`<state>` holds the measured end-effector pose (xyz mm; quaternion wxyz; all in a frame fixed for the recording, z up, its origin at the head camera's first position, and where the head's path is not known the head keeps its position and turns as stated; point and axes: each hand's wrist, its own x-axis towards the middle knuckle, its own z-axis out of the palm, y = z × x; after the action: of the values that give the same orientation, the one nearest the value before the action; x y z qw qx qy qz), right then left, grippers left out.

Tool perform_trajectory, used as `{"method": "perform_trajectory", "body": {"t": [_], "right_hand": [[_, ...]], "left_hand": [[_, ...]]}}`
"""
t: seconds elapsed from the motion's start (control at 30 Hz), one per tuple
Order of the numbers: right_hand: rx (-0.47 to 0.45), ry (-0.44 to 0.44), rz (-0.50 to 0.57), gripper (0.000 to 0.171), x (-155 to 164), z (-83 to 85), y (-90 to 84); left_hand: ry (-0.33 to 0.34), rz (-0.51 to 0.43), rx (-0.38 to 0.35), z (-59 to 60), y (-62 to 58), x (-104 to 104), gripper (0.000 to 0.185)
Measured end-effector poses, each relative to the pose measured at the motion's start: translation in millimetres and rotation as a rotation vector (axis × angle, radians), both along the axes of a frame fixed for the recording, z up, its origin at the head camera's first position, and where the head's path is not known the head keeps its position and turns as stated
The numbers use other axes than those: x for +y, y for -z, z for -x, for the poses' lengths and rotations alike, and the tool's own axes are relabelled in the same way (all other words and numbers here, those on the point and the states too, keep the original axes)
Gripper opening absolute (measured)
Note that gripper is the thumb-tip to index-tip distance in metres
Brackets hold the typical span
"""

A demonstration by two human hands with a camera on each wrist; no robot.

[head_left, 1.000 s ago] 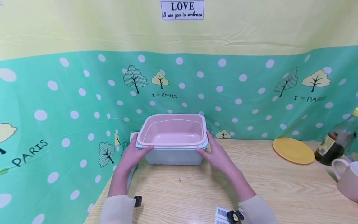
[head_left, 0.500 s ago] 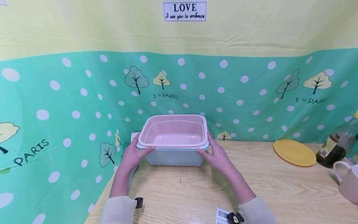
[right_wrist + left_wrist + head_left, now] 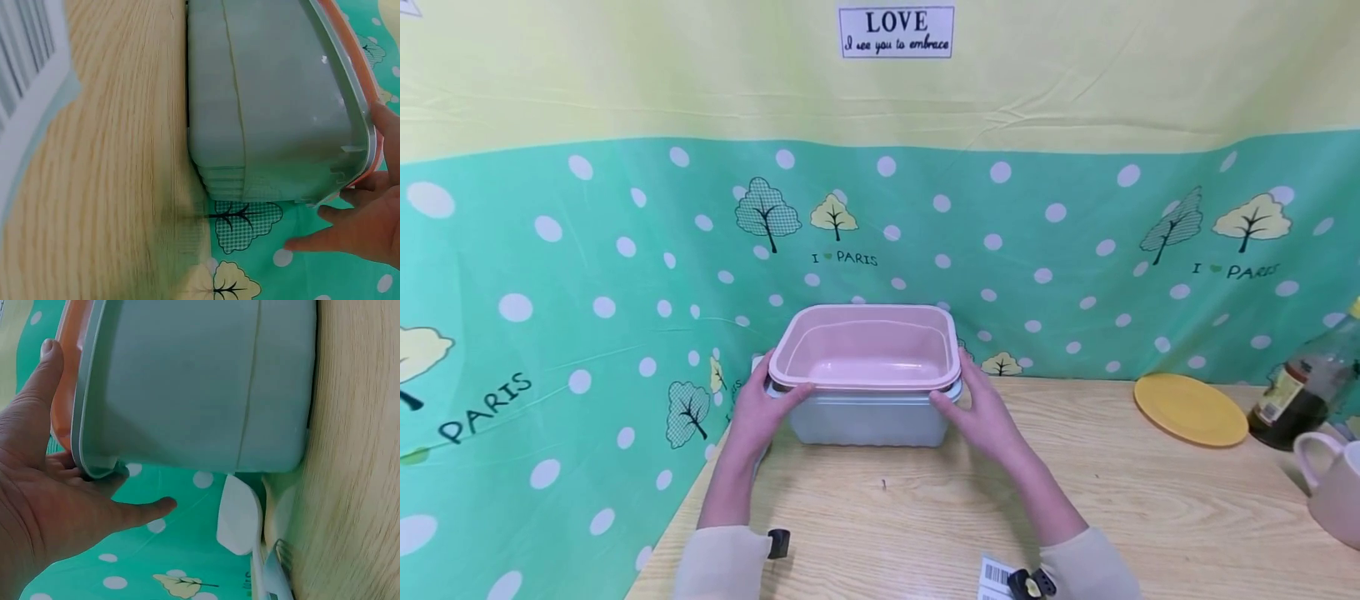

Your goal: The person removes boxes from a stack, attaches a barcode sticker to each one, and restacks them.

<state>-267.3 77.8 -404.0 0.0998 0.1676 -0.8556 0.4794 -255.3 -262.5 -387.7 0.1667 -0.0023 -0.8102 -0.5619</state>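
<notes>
A pink rectangular plastic basin point(image 3: 867, 346) sits inside a grey-blue basin point(image 3: 868, 422) at the back of the table. My left hand point(image 3: 757, 410) grips the pink rim at its left end, thumb in front. At the other end my right hand point(image 3: 987, 415) holds the same rim, its thumb also on the near side. A narrow gap shows between the two rims at the front left. In both wrist views the pink basin looks orange, a strip of it standing above the grey-blue wall. The grey-blue basin rests upright on the wood.
Right of the basins lie a yellow plate point(image 3: 1191, 409), a bottle of dark liquid point(image 3: 1292, 404) and a pink mug point(image 3: 1337, 487). A barcode label point(image 3: 995, 577) is at the front edge. A patterned cloth point(image 3: 1045, 275) hangs close behind. A white object point(image 3: 239, 515) stands left of the basins.
The pink basin has risen slightly out of the grey-blue one, with both hands on its rim. The grey-blue basin has stayed on the table.
</notes>
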Motion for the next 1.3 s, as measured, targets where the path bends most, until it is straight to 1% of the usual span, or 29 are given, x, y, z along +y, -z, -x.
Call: {"method": "perform_trajectory", "body": {"t": [0.2, 0.37, 0.5, 0.6, 0.7, 0.83, 1.0, 1.07, 1.17, 1.3], "right_hand": [[0.044, -0.019, 0.03, 0.088, -1.8, 0.3, -1.7], [0.069, -0.021, 0.074, 0.089, -1.8, -1.5, -8.0], [0.102, -0.025, 0.127, 0.086, -1.0, -3.7, -15.9], [0.124, -0.041, 0.177, 0.084, -0.7, -4.8, -21.3], [0.144, -0.05, 0.219, 0.082, -0.6, -5.4, -24.7], [0.157, -0.083, 0.295, 0.08, -1.0, -6.2, -28.4], [0.158, -0.12, 0.374, 0.078, 0.5, -9.5, -34.2], [0.168, -0.118, 0.376, 0.078, 1.6, -11.1, -37.4], [0.177, -0.107, 0.363, 0.078, 4.0, -14.4, -42.6], [0.189, -0.094, 0.353, 0.077, 7.7, -19.5, -49.9]], "left_hand": [[-0.002, 0.015, 0.035, -0.8, -4.3, 2.8, 0.094], [0.014, -0.008, 0.071, -3.2, -10.8, 7.1, 0.094], [0.019, -0.038, 0.1, -8.1, -20.9, 12.8, 0.093], [0.032, -0.082, 0.13, -14.4, -31.1, 17.9, 0.093], [0.051, -0.131, 0.162, -18.4, -38.6, 21.0, 0.094], [0.057, -0.169, 0.203, -17.4, -39.6, 20.4, 0.094], [0.065, -0.17, 0.276, -17.0, -39.7, 21.3, 0.093], [0.071, -0.168, 0.299, -18.5, -42.0, 22.8, 0.093], [0.073, -0.162, 0.31, -21.5, -46.4, 25.3, 0.093], [0.091, -0.16, 0.328, -26.0, -52.8, 28.6, 0.092]]}}
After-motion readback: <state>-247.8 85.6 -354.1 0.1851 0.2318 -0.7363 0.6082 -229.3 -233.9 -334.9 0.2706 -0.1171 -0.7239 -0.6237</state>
